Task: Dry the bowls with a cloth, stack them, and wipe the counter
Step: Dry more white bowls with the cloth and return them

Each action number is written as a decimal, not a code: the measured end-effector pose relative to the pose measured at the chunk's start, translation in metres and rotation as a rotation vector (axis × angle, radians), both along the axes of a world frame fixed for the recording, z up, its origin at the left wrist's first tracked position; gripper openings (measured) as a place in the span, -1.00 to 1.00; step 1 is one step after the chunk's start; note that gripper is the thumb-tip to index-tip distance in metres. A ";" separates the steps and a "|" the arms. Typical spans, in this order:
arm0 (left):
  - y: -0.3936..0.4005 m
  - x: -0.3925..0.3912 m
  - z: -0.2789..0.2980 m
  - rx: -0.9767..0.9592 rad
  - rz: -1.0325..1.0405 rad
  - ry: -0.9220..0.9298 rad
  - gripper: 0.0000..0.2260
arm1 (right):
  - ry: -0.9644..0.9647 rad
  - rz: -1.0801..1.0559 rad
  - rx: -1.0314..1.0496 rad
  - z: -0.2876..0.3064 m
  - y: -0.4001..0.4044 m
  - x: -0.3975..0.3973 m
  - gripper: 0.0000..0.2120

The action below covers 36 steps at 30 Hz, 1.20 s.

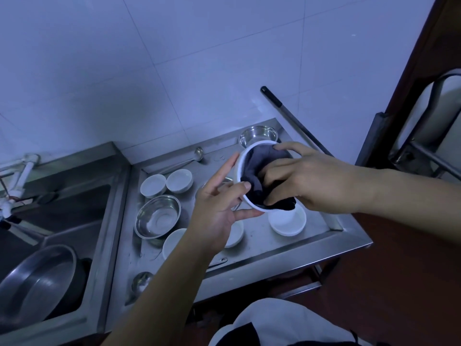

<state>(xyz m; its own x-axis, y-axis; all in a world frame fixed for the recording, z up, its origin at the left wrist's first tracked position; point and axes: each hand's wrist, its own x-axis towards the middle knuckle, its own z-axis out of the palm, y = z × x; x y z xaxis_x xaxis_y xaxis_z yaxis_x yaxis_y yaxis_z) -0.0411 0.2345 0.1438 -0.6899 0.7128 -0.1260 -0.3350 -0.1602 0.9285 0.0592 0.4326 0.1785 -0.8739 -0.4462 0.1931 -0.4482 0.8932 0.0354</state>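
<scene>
Drying is under way on one white bowl, held tilted above the steel counter with its mouth turned toward the right hand. That bowl sits between the two hands, and its open face, not its base, is what the right hand reaches. The left hand supports it from the outer side: thumb over the near rim, fingers spread along the wall. The right hand grips a dark grey cloth and presses it inside the bowl, fingers curled into the fabric. The bowl's rim is clean white; any remaining moisture cannot be judged in this dim light.

Below, another white bowl lies directly under the held one and is the likeliest base for a stack. More white bowls and a steel bowl stand to the left, near the sink. The right hand is nearer the lower bowl.
</scene>
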 end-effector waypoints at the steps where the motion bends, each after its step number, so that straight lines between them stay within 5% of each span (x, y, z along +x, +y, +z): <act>1: 0.001 0.000 -0.001 -0.005 -0.004 0.009 -0.42 | 0.012 0.012 0.043 0.000 0.001 0.001 -0.43; 7: 0.006 0.011 -0.007 -0.069 0.031 0.075 -0.52 | 0.063 -0.028 -0.031 -0.025 0.007 0.022 -0.50; 12: 0.007 0.028 -0.019 -0.136 0.045 0.087 -0.53 | 0.238 -0.357 -0.700 -0.047 0.001 0.036 -0.65; 15: 0.009 0.032 -0.023 -0.164 0.043 0.129 -0.52 | 0.156 -0.725 -0.915 -0.055 -0.006 0.029 -0.55; 19: 0.010 0.034 -0.026 -0.190 0.085 0.158 -0.51 | -0.003 -0.852 -1.156 -0.057 -0.012 0.015 -0.60; 26: -0.015 0.026 -0.031 -0.170 0.208 0.092 -0.56 | -0.092 -0.716 -1.170 -0.069 -0.015 0.023 -0.67; 31: -0.027 0.015 -0.038 -0.171 0.270 0.017 -0.55 | 0.040 -0.441 -0.675 -0.072 -0.004 0.032 -0.76; 36: -0.036 0.002 -0.045 -0.154 0.290 -0.059 -0.56 | 0.069 -0.473 -0.992 -0.068 0.009 0.047 -0.76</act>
<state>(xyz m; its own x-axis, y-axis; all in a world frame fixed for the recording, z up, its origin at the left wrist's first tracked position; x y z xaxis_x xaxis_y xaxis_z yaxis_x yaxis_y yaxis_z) -0.0388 0.1988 0.0984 -0.8496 0.4573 -0.2627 -0.3500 -0.1162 0.9295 0.1057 0.4418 0.1105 -0.8894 0.3108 0.3353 -0.0778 0.6198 -0.7809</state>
